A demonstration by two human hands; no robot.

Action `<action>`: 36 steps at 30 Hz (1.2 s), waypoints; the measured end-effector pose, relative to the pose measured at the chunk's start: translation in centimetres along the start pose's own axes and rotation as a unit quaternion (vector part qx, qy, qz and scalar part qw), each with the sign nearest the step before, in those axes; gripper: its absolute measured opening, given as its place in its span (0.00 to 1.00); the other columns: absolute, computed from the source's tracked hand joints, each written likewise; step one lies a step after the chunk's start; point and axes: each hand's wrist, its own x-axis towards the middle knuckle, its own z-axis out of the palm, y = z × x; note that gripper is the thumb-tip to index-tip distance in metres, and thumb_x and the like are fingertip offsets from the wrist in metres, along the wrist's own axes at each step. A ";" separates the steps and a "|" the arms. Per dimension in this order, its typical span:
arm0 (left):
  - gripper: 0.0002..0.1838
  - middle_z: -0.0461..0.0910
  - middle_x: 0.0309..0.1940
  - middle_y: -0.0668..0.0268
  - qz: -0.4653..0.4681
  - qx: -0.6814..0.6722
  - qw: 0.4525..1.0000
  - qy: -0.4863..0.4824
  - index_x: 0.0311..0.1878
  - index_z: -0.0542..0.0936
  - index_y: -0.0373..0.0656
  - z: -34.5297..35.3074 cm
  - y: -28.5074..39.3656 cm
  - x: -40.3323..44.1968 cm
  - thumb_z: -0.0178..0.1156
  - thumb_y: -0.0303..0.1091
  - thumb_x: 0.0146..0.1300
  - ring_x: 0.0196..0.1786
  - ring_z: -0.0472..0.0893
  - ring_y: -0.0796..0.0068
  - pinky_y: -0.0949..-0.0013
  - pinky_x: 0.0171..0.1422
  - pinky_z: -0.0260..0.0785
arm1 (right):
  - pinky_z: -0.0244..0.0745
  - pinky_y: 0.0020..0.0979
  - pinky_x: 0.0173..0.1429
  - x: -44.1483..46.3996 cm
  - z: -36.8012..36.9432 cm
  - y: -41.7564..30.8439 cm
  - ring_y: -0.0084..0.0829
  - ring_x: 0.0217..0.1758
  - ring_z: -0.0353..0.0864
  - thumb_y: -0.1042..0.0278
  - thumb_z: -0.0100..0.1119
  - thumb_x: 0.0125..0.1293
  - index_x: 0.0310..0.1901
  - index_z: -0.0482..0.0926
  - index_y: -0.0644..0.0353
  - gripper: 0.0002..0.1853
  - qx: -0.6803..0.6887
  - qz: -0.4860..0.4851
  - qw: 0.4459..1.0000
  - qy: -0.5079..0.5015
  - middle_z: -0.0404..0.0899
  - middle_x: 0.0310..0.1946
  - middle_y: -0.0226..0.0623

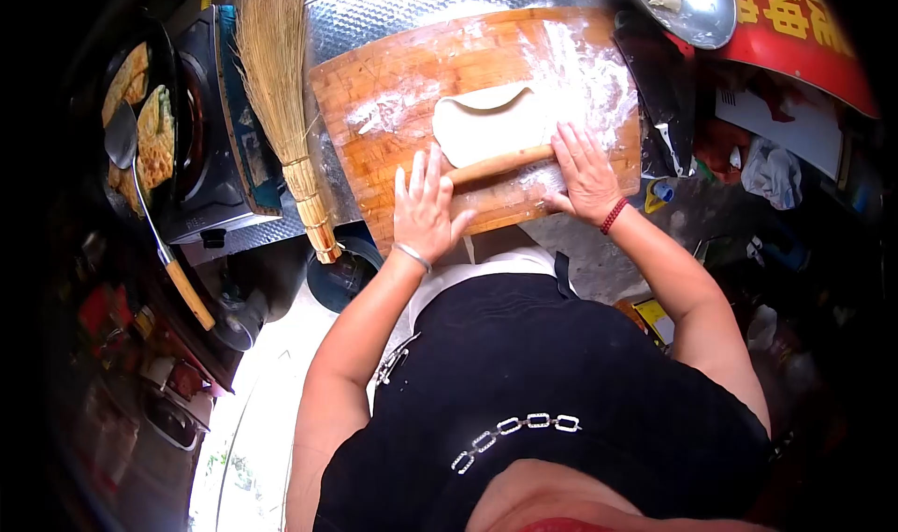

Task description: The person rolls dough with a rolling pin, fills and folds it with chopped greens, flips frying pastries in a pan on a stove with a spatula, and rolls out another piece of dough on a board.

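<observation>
A thin round of dough (491,131) lies on the floured wooden board (393,73), its far edge curled up and folded over. Across its near edge runs a wooden rolling pin (500,164). My left hand (426,209) rests over the pin's left end, fingers stretched out and thumb apart. At the right end, my right hand (585,172) lies flat on the pin with its fingers extended. Both palms cover the pin's ends, so those ends are hidden.
A straw brush (281,92) lies left of the board. Farther left, a pan (173,50) on a stove (210,130) holds browned flatbreads (157,134) and a spatula (154,214). A metal bowl (702,17) with dough stands at the upper right, beside a red container (795,64).
</observation>
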 end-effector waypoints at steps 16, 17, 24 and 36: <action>0.27 0.53 0.75 0.48 0.055 -0.033 0.994 0.094 0.57 0.67 0.45 0.1 -2.6 1.3 0.64 0.45 0.59 0.76 0.54 0.44 0.34 0.72 0.45 | 0.65 0.40 0.63 1.9 0.0 -1.2 0.41 0.57 0.74 0.67 0.61 0.60 0.61 0.73 0.57 0.26 0.061 -0.020 0.990 0.124 0.75 0.54 0.43; 0.28 0.54 0.74 0.48 0.073 -0.044 0.988 0.132 0.58 0.66 0.47 0.3 -3.1 1.2 0.66 0.41 0.58 0.76 0.55 0.43 0.34 0.72 0.46 | 0.67 0.39 0.60 1.7 0.2 -1.2 0.41 0.53 0.76 0.70 0.61 0.58 0.59 0.74 0.58 0.25 0.069 -0.023 0.989 0.130 0.77 0.50 0.42; 0.09 0.78 0.53 0.58 0.155 -0.113 0.961 0.199 0.41 0.77 0.41 -2.1 -1.9 12.1 0.64 0.31 0.58 0.58 0.75 0.55 0.56 0.61 0.67 | 0.75 0.41 0.52 -1.7 2.7 1.1 0.50 0.47 0.80 0.71 0.60 0.64 0.56 0.76 0.65 0.19 0.185 0.313 0.876 0.316 0.80 0.45 0.53; 0.04 0.75 0.28 0.65 0.280 0.152 0.934 0.163 0.33 0.75 0.48 -1.6 0.6 17.8 0.58 0.32 0.53 0.35 0.78 0.68 0.67 0.40 0.73 | 0.69 0.44 0.62 2.7 0.6 1.3 0.50 0.58 0.73 0.76 0.60 0.60 0.60 0.72 0.65 0.25 0.037 0.216 0.923 0.316 0.73 0.53 0.51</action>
